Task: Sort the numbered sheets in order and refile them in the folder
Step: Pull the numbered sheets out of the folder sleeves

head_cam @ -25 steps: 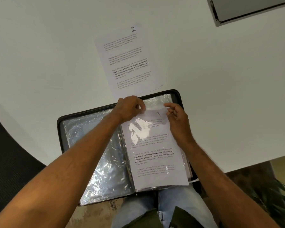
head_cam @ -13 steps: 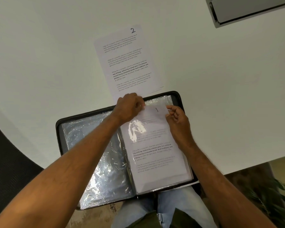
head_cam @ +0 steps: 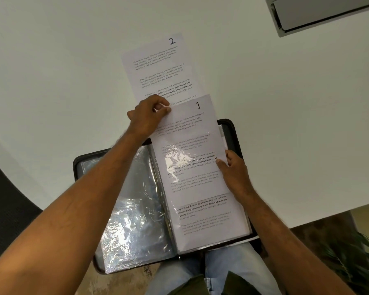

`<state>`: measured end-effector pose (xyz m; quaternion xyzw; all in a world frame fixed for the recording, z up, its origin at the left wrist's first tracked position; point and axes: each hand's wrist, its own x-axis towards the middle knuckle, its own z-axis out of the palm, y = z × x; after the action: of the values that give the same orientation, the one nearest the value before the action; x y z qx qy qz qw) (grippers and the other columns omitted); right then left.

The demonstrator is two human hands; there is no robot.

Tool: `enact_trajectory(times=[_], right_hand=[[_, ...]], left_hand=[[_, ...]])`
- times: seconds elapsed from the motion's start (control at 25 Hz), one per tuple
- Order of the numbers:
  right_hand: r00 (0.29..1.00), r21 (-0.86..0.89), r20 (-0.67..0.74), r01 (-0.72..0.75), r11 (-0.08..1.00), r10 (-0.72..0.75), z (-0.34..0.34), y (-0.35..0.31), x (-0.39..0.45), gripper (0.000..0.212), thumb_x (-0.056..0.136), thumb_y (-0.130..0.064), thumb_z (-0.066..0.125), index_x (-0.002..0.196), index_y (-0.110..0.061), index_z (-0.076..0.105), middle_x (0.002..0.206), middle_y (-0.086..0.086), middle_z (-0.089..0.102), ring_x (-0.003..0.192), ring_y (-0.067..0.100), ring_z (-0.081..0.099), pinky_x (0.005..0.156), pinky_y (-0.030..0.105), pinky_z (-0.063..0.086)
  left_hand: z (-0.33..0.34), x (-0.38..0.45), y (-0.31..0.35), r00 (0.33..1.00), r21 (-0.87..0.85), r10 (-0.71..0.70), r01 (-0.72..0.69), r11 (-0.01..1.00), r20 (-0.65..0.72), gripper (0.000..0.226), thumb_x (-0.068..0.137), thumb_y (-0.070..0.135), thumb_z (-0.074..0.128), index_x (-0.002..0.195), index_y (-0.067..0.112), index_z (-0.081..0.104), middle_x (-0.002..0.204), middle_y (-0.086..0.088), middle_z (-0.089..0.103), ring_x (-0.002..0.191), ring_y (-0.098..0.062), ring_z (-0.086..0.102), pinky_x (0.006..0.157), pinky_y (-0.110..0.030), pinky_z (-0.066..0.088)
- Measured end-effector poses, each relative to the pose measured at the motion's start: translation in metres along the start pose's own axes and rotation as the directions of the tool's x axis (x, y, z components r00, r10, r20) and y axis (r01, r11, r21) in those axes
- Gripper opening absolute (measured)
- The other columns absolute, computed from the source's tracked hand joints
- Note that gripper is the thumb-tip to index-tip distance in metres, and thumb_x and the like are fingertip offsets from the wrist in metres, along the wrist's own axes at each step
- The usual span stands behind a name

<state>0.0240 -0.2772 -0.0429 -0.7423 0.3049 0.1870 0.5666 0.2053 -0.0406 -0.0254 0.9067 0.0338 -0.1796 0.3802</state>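
Note:
A black zip folder point(head_cam: 233, 129) lies open across my lap and the table edge, with clear plastic sleeves point(head_cam: 132, 209) inside. Sheet 1 point(head_cam: 190, 128) sticks out of the top of the right-hand sleeve point(head_cam: 202, 211) by roughly half its length. My left hand point(head_cam: 147, 116) pinches that sheet's top left corner. My right hand point(head_cam: 234, 173) grips the right edge of the sleeve, thumb on top. Another printed sheet shows in the sleeve's lower part. Sheet 2 point(head_cam: 158, 67) lies flat on the white table point(head_cam: 285, 124) just beyond, partly overlapped by sheet 1.
A grey flat device point(head_cam: 328, 11) sits at the table's far right corner. A dark chair point(head_cam: 4, 199) is at my left and a green plant point(head_cam: 354, 256) at my lower right. My jeans show below the folder.
Sheet 1 has slid upward out of the sleeve with my left hand. My right hand has moved from the sheet's top down to the sleeve's right edge.

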Motion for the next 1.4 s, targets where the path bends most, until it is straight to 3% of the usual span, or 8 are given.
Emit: enact_trajectory(times=[0.12, 0.24, 0.32, 0.48, 0.64, 0.8, 1.04, 1.4], right_hand=[[1.000, 0.032, 0.002, -0.021, 0.999, 0.021, 0.001, 0.001, 0.001, 0.019, 0.104, -0.019, 0.058, 0.122, -0.025, 0.061, 0.114, -0.006, 0.071, 0.096, 0.008, 0.070, 0.065, 0.014, 0.055], [1.000, 0.053, -0.002, -0.031, 0.998, 0.031, 0.002, 0.001, 0.000, 0.019, 0.104, -0.019, 0.058, 0.122, -0.025, 0.061, 0.113, -0.007, 0.071, 0.096, 0.008, 0.071, 0.064, 0.014, 0.055], [0.999, 0.063, 0.000, -0.034, 0.997, 0.034, 0.003, 0.000, -0.001, 0.019, 0.104, -0.019, 0.058, 0.122, -0.026, 0.061, 0.113, -0.009, 0.070, 0.096, 0.007, 0.070, 0.065, 0.014, 0.056], [0.999, 0.081, 0.007, -0.035, 0.996, 0.035, 0.002, -0.001, -0.002, 0.017, 0.104, -0.020, 0.058, 0.117, -0.030, 0.060, 0.111, -0.009, 0.071, 0.094, 0.009, 0.071, 0.068, 0.018, 0.058], [0.999, 0.113, 0.011, -0.051, 0.992, 0.050, 0.001, -0.004, -0.003, 0.015, 0.103, -0.019, 0.059, 0.114, -0.029, 0.063, 0.108, -0.010, 0.073, 0.087, 0.004, 0.073, 0.067, 0.018, 0.057], [0.997, 0.137, 0.030, -0.068, 0.988, 0.065, 0.001, -0.006, -0.004, 0.017, 0.103, -0.016, 0.059, 0.114, -0.027, 0.064, 0.106, -0.009, 0.074, 0.084, 0.001, 0.073, 0.067, 0.018, 0.057], [0.997, 0.180, 0.036, -0.080, 0.980, 0.074, 0.000, -0.007, -0.001, 0.013, 0.098, -0.014, 0.062, 0.107, -0.021, 0.068, 0.098, -0.001, 0.077, 0.087, 0.013, 0.073, 0.074, 0.021, 0.055], [0.992, 0.197, 0.072, -0.115, 0.974, 0.103, -0.003, -0.003, 0.008, 0.012, 0.100, -0.017, 0.061, 0.111, -0.016, 0.066, 0.097, -0.002, 0.078, 0.085, 0.012, 0.074, 0.069, 0.017, 0.056]], left_hand=[[-0.014, -0.004, -0.021, 0.985, -0.197, -0.147, 0.161, 0.967, 0.087, 0.029, 0.080, 0.055, 0.077, 0.101, 0.037, 0.069, 0.098, 0.002, 0.074, 0.097, -0.018, 0.069, 0.101, -0.049, 0.048], [-0.019, -0.024, -0.029, 0.955, -0.413, -0.251, 0.294, 0.862, 0.158, 0.034, 0.087, 0.024, 0.081, 0.117, 0.019, 0.066, 0.111, -0.013, 0.071, 0.091, -0.021, 0.074, 0.072, -0.029, 0.062], [-0.017, -0.036, -0.037, 0.939, -0.506, -0.303, 0.344, 0.791, 0.163, 0.038, 0.087, 0.011, 0.079, 0.121, 0.009, 0.063, 0.100, -0.010, 0.074, 0.084, -0.020, 0.075, 0.067, -0.026, 0.061], [-0.007, -0.049, -0.052, 0.920, -0.396, -0.348, 0.392, 0.831, 0.181, 0.009, 0.090, 0.012, 0.076, 0.086, 0.011, 0.068, 0.079, -0.015, 0.073, 0.068, -0.030, 0.060, 0.060, -0.037, 0.051], [0.001, -0.044, -0.047, 0.951, -0.331, -0.305, 0.307, 0.892, 0.060, 0.004, 0.097, 0.014, 0.069, 0.094, 0.015, 0.071, 0.092, -0.010, 0.076, 0.076, -0.026, 0.069, 0.076, -0.040, 0.061], [-0.007, -0.021, -0.037, 0.933, -0.510, -0.360, 0.299, 0.806, -0.023, 0.018, 0.101, 0.012, 0.062, 0.119, 0.014, 0.067, 0.107, -0.002, 0.075, 0.079, -0.024, 0.076, 0.074, -0.039, 0.064], [-0.027, 0.035, -0.018, 0.908, -0.679, -0.400, 0.216, 0.702, -0.124, 0.005, 0.102, 0.006, 0.059, 0.105, 0.007, 0.062, 0.108, -0.012, 0.074, 0.085, -0.029, 0.075, 0.077, -0.042, 0.064], [-0.033, 0.101, -0.010, 0.885, -0.684, -0.428, 0.198, 0.702, -0.183, 0.005, 0.103, 0.007, 0.057, 0.099, 0.008, 0.060, 0.108, -0.018, 0.073, 0.079, -0.024, 0.074, 0.076, -0.043, 0.063]])
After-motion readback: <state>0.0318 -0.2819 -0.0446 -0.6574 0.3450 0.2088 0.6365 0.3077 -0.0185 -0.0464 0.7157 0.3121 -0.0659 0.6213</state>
